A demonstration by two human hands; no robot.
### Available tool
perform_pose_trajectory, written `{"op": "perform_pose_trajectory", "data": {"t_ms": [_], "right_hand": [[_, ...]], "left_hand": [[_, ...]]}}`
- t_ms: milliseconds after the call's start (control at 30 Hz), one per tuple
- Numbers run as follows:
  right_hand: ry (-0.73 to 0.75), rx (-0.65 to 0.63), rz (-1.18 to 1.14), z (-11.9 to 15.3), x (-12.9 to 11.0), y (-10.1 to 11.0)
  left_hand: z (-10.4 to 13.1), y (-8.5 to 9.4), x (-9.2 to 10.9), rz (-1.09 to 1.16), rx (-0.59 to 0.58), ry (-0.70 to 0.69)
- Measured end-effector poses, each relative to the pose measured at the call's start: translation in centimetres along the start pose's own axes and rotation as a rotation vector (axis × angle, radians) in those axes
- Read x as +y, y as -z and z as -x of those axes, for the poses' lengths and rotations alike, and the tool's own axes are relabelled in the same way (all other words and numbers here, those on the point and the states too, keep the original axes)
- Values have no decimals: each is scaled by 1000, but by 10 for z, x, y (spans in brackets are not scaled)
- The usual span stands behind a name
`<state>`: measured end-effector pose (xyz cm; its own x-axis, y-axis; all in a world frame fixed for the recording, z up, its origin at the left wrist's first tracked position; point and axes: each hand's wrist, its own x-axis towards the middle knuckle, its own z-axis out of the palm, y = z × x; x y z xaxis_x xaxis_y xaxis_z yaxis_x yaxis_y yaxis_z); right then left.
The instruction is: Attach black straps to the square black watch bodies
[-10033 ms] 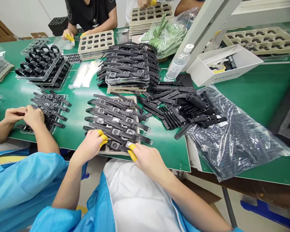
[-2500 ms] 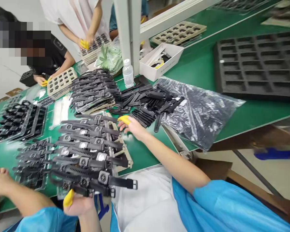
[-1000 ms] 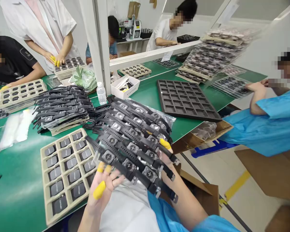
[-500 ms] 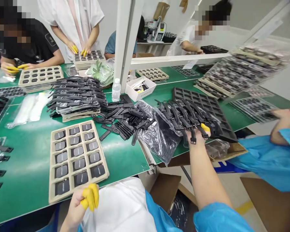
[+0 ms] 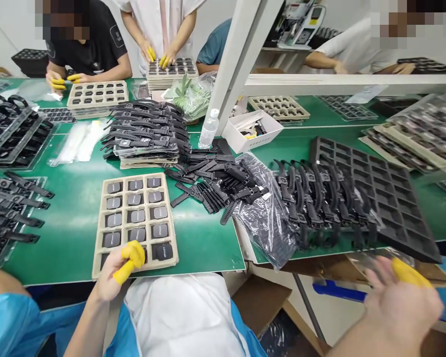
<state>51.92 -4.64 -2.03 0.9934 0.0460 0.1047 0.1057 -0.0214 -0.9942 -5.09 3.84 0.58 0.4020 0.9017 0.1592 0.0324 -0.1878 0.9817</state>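
My left hand [image 5: 121, 267], with yellow finger covers, is over the near edge of a beige compartment tray [image 5: 96, 248]. Its fingers are curled towards the thumb, and whatever lies between them is hidden. Dark rounded-square pieces [image 5: 137, 215] with pale markings sit in the tray's compartments. My right hand [image 5: 401, 290] is blurred by motion in front of the table edge at the right; it also has yellow on a finger. Beyond it, black strapped watches [image 5: 321, 193] lie in rows on a clear tray, apart from the hand.
Loose black straps [image 5: 215, 181] are heaped mid-table by a plastic bag [image 5: 263, 213]. A black compartment tray [image 5: 397, 198] lies at right. Behind stand a bottle [image 5: 209, 130], a white box [image 5: 250, 131] and a post [image 5: 241, 54]. Co-workers handle trays opposite; a blue sleeve [image 5: 11, 317] is at left.
My right hand has left the strapped watches and come back to the front of the table edge. My left hand has moved up over the beige tray's near edge. The view has shifted left.
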Motion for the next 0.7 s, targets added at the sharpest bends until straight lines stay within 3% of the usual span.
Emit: {"op": "perform_pose_trajectory", "data": {"t_ms": [67,100,200,233,300,333,400,467,700], "right_hand": [[201,-33,38,36,-7,-13],[231,-118,14,58,-10,-27],[276,-625,119,136,-18,-92],[370,-857,193,163,-20,-118],[625,-1191,278,213,-24,-167],[747,-1309,377,235,-25,-188],[875,-1377,656,269,-25,-219],[895,-1360,767,289,-21,-236],[887,-1363,747,290,0,-241]], "left_hand": [[-16,10,1,-113,51,58],[-29,15,1,-205,76,92],[-81,21,-5,-615,90,147],[-101,22,-9,-771,44,114],[-140,21,-18,-1102,-78,46],[-156,20,-22,-1153,-92,48],[-179,18,-29,-1218,-107,61],[-190,15,-35,-1241,-107,76],[-203,13,-40,-1181,-107,104]]}}
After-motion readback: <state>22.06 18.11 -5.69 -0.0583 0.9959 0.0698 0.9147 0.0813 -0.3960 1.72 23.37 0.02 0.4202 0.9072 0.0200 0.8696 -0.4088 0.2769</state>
